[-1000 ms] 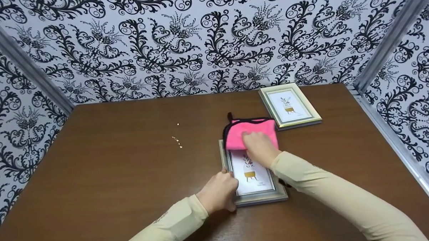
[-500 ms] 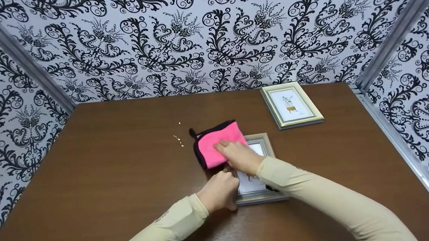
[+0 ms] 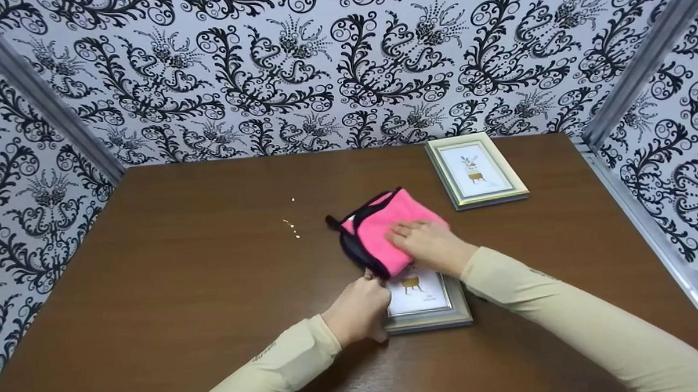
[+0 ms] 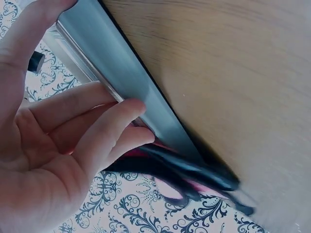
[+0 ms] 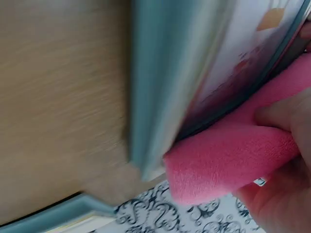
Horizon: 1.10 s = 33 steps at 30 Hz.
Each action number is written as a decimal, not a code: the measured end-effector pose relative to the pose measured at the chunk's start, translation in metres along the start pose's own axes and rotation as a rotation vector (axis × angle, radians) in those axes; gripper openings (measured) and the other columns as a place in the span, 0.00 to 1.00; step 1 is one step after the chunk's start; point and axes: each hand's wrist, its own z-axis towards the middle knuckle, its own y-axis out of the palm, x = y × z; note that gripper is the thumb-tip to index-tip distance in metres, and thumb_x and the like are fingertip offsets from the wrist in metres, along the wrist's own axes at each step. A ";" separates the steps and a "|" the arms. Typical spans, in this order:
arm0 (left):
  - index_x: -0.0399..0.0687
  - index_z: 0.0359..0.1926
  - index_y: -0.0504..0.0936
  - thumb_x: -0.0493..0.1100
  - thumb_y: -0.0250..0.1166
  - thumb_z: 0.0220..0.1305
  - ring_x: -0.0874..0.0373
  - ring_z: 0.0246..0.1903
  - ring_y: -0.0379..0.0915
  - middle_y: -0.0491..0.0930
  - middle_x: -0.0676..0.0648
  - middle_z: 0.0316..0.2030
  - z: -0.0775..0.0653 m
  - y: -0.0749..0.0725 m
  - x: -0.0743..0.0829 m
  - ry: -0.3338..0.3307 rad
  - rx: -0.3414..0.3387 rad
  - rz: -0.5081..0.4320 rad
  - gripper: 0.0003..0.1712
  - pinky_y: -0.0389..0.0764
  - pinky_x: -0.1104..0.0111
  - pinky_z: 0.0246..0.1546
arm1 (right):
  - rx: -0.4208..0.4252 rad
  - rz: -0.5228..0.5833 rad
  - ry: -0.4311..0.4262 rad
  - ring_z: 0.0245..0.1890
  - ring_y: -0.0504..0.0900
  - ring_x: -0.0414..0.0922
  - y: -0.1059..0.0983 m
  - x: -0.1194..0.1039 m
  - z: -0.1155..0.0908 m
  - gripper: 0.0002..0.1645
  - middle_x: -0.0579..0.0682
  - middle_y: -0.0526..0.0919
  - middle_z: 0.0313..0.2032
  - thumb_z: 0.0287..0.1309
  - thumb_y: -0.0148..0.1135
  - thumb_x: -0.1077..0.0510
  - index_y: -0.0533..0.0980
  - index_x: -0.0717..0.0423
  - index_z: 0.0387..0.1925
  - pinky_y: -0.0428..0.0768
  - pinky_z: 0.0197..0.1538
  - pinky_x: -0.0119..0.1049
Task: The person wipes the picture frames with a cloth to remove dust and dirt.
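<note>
A picture frame [image 3: 429, 319] with a pale border and a plant print lies on the brown table [image 3: 200, 271]. My left hand [image 3: 359, 309] grips its left side, with fingers [image 4: 124, 114] against the edge in the left wrist view. Spread over the frame's upper part is a folded pink cloth [image 3: 379, 227] with black trim and a small loop. My right hand [image 3: 423, 243] holds the cloth against the frame; in the right wrist view the thumb sinks into the pink cloth [image 5: 223, 155]. The cloth hides the top of the frame.
A second picture frame [image 3: 479, 171] lies flat at the back right. Several small gold flecks [image 3: 292, 226] are on the table left of the cloth. Patterned walls [image 3: 281, 71] enclose the back and sides, with metal posts [image 3: 640, 58] at the corners.
My right hand swept the cloth left over the frame's left edge, then came partway back to the right. My left hand stayed at the frame's left side.
</note>
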 end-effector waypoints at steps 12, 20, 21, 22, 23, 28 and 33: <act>0.51 0.16 0.76 0.49 0.80 0.24 0.61 0.20 0.65 0.72 0.54 0.18 0.000 -0.002 -0.001 -0.004 -0.024 -0.040 0.20 0.79 0.70 0.29 | 0.112 0.066 0.364 0.33 0.79 0.59 -0.003 -0.008 -0.019 0.14 0.61 0.78 0.31 0.44 0.67 0.70 0.76 0.68 0.37 0.80 0.27 0.51; 0.51 0.16 0.76 0.51 0.81 0.23 0.61 0.19 0.67 0.74 0.53 0.19 0.000 0.002 -0.003 0.017 -0.009 -0.037 0.22 0.80 0.69 0.29 | 0.053 0.293 0.460 0.20 0.77 0.55 -0.015 -0.029 0.013 0.08 0.56 0.75 0.19 0.41 0.63 0.72 0.72 0.63 0.24 0.78 0.22 0.47; 0.51 0.16 0.75 0.51 0.82 0.22 0.61 0.19 0.68 0.74 0.53 0.19 0.000 0.003 -0.003 0.022 -0.002 -0.036 0.23 0.80 0.69 0.28 | 0.055 0.308 0.444 0.20 0.77 0.55 -0.015 -0.033 0.017 0.09 0.55 0.75 0.19 0.41 0.63 0.72 0.71 0.62 0.24 0.78 0.22 0.47; 0.52 0.16 0.75 0.51 0.82 0.22 0.61 0.20 0.68 0.74 0.53 0.19 0.000 0.003 -0.003 0.027 0.005 -0.037 0.23 0.80 0.69 0.28 | 0.059 0.330 0.426 0.20 0.77 0.55 -0.014 -0.036 0.020 0.09 0.55 0.75 0.19 0.41 0.62 0.72 0.71 0.62 0.25 0.77 0.22 0.47; 0.52 0.16 0.75 0.51 0.82 0.21 0.61 0.20 0.69 0.74 0.53 0.19 -0.001 0.004 -0.004 0.031 0.012 -0.039 0.23 0.79 0.68 0.28 | 0.068 0.356 0.398 0.20 0.77 0.55 -0.014 -0.039 0.023 0.09 0.55 0.75 0.20 0.41 0.60 0.73 0.72 0.61 0.26 0.77 0.23 0.47; 0.52 0.15 0.76 0.51 0.81 0.22 0.58 0.21 0.71 0.74 0.54 0.17 -0.001 0.003 -0.004 0.041 0.036 -0.046 0.21 0.77 0.67 0.26 | 0.102 0.454 0.264 0.32 0.81 0.58 -0.014 -0.043 0.031 0.18 0.60 0.82 0.33 0.46 0.58 0.74 0.76 0.64 0.42 0.80 0.36 0.50; 0.51 0.15 0.76 0.48 0.81 0.22 0.57 0.18 0.71 0.74 0.54 0.16 -0.003 0.000 -0.005 0.023 0.025 -0.092 0.21 0.78 0.66 0.24 | -0.002 0.507 0.150 0.58 0.74 0.56 -0.016 -0.031 0.028 0.32 0.60 0.77 0.57 0.50 0.56 0.76 0.72 0.64 0.60 0.69 0.61 0.47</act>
